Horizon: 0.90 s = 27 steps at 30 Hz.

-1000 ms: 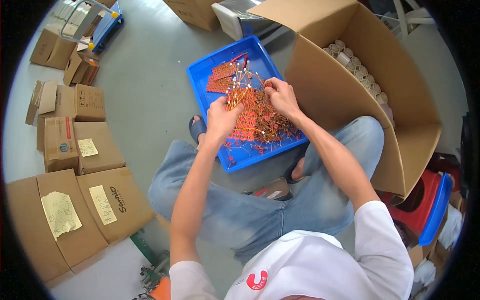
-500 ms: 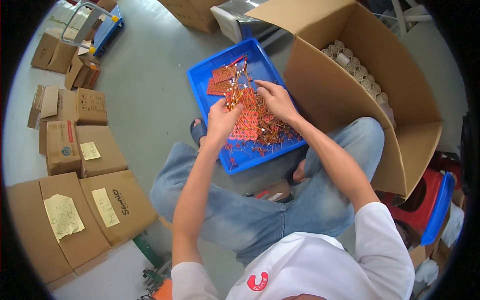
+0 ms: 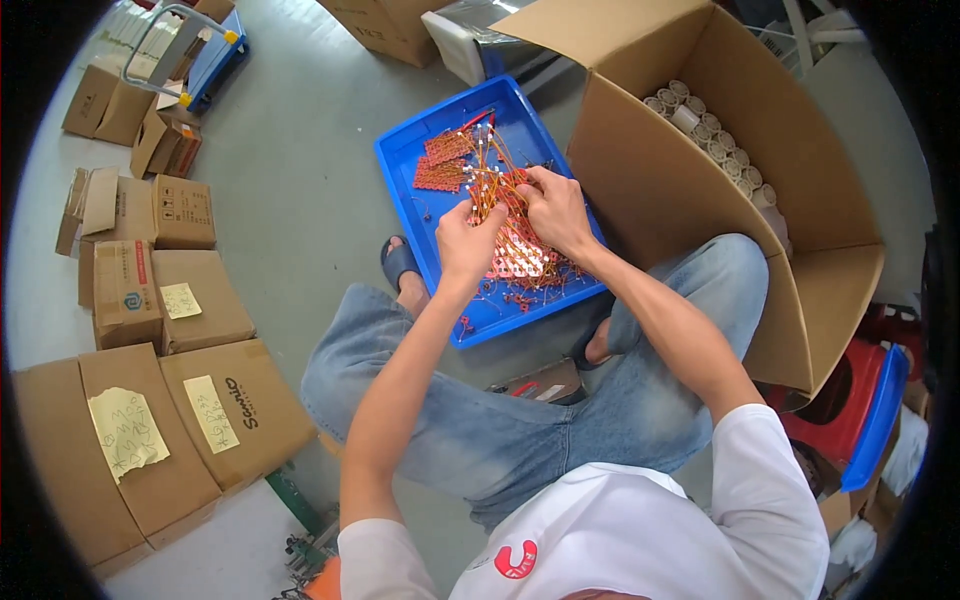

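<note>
A red panel of small round circuit boards (image 3: 522,255), with thin yellow-orange wires (image 3: 487,150) ending in white connectors, is tilted over the tray. My left hand (image 3: 466,245) is closed on its left side, thumb on the wires. At the panel's upper right, my right hand (image 3: 556,212) pinches among the wires; its fingertips hide what is between them. Below lies the blue tray (image 3: 410,215). Two more red panels (image 3: 438,174) rest at its far left, and a heap of loose small wired boards (image 3: 565,268) partly shows beneath my right hand.
Right of the tray stands a large open carton (image 3: 660,180) with white rolls (image 3: 735,160) inside. Closed cartons (image 3: 235,395) line the left side. A small box (image 3: 540,385) lies on the floor between my legs. A blue trolley (image 3: 215,65) stands far left.
My left hand has moved right and slightly nearer with the panel, which now tilts and shines. My right hand has closed its fingers at the wires; before, its forefinger was stretched out.
</note>
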Each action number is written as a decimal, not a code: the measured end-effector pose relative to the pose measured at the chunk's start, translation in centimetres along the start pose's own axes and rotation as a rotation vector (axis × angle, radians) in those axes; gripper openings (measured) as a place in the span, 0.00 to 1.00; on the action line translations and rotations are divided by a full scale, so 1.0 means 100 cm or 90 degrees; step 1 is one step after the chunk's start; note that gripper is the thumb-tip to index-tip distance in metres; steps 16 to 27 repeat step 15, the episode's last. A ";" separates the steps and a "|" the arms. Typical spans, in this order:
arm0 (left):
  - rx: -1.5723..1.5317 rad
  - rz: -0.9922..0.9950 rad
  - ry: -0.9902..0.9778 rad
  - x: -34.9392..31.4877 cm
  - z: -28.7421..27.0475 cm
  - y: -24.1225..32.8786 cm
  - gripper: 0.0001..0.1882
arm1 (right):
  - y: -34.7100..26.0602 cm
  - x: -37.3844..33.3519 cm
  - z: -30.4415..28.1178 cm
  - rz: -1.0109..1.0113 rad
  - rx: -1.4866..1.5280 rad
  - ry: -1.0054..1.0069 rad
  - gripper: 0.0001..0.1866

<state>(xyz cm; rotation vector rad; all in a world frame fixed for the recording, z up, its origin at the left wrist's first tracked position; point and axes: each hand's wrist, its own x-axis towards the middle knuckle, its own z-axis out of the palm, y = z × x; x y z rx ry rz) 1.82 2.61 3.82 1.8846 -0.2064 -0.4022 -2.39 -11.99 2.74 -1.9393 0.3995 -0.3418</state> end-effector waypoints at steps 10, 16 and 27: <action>0.115 0.032 0.099 0.007 0.005 -0.004 0.16 | 0.024 0.015 0.004 0.067 0.128 0.035 0.13; -0.108 -0.057 -0.024 0.013 -0.012 -0.005 0.17 | 0.018 0.019 -0.010 0.209 0.431 -0.048 0.11; -0.108 -0.057 -0.024 0.013 -0.012 -0.005 0.17 | 0.018 0.019 -0.010 0.209 0.431 -0.048 0.11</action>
